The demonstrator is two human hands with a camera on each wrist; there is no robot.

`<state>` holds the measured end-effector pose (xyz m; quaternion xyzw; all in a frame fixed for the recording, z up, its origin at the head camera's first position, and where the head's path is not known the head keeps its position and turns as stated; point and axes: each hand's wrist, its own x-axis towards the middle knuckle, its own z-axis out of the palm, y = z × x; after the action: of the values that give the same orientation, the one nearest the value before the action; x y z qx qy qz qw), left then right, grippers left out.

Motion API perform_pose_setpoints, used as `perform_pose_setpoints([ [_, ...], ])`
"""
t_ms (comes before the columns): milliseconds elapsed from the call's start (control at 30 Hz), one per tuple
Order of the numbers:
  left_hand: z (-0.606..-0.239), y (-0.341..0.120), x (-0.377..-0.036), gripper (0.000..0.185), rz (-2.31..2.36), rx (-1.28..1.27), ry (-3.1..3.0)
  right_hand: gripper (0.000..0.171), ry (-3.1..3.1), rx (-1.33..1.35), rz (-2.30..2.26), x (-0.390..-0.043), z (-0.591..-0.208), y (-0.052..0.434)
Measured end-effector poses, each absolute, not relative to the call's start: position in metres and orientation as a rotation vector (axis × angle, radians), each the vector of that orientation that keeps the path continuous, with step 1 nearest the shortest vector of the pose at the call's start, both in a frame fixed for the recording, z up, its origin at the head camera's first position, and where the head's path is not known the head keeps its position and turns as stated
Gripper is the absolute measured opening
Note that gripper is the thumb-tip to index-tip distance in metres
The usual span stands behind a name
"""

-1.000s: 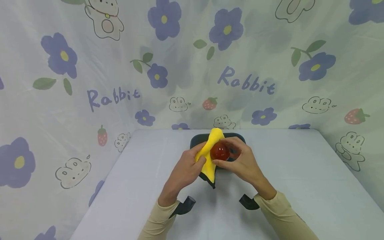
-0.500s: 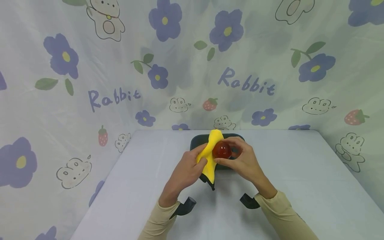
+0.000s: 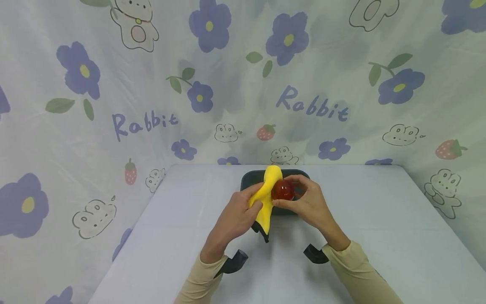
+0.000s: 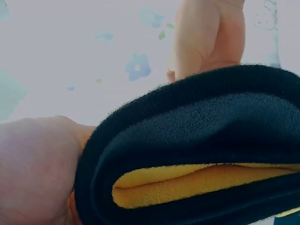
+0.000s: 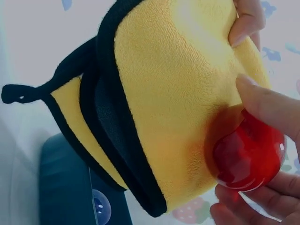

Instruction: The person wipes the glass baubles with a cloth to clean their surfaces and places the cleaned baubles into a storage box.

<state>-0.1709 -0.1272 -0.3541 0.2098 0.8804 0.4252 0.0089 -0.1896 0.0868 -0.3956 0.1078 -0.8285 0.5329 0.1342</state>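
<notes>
since a second ago i see the yellow cloth [image 3: 264,198], gripped in the left hand [image 3: 235,215], slide further over the red ball [image 3: 282,190], which the right hand [image 3: 309,207] pinches above the dark tray [image 3: 247,179] on the bench [image 3: 379,219]; wiping continues.

The head view is bright and even, with soft light that seems to come from above. Faint gray shadows lie on the desk [image 3: 379,219] under the arms. The flowered cloth wall [image 3: 114,105] bends a little at the picture's edges, like through a wide lens. The two wrist views look pale and washed out, and the background is milky and blurred. The yellow cloth [image 5: 178,93] is sharp enough to show its fuzz. The red ball [image 5: 248,157] glows and has small shiny spots. In the left wrist view the near hand [image 4: 33,168] is soft and maybe out of focus.
</notes>
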Motion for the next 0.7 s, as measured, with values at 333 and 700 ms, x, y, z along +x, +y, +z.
perform_pose_setpoints([
  [333, -0.3531, -0.1275, -0.1699, 0.051, 1.340, 0.643, 2.781, 0.067, -2.480, 0.289, 1.502, -0.1880, -0.3937, 0.0865],
  [700, -0.3529, -0.1266, -0.1689, 0.051, 1.381, 0.645, 2.802, 0.072, -2.571, 0.297, 1.435, -0.1827, -0.3898, 0.0823],
])
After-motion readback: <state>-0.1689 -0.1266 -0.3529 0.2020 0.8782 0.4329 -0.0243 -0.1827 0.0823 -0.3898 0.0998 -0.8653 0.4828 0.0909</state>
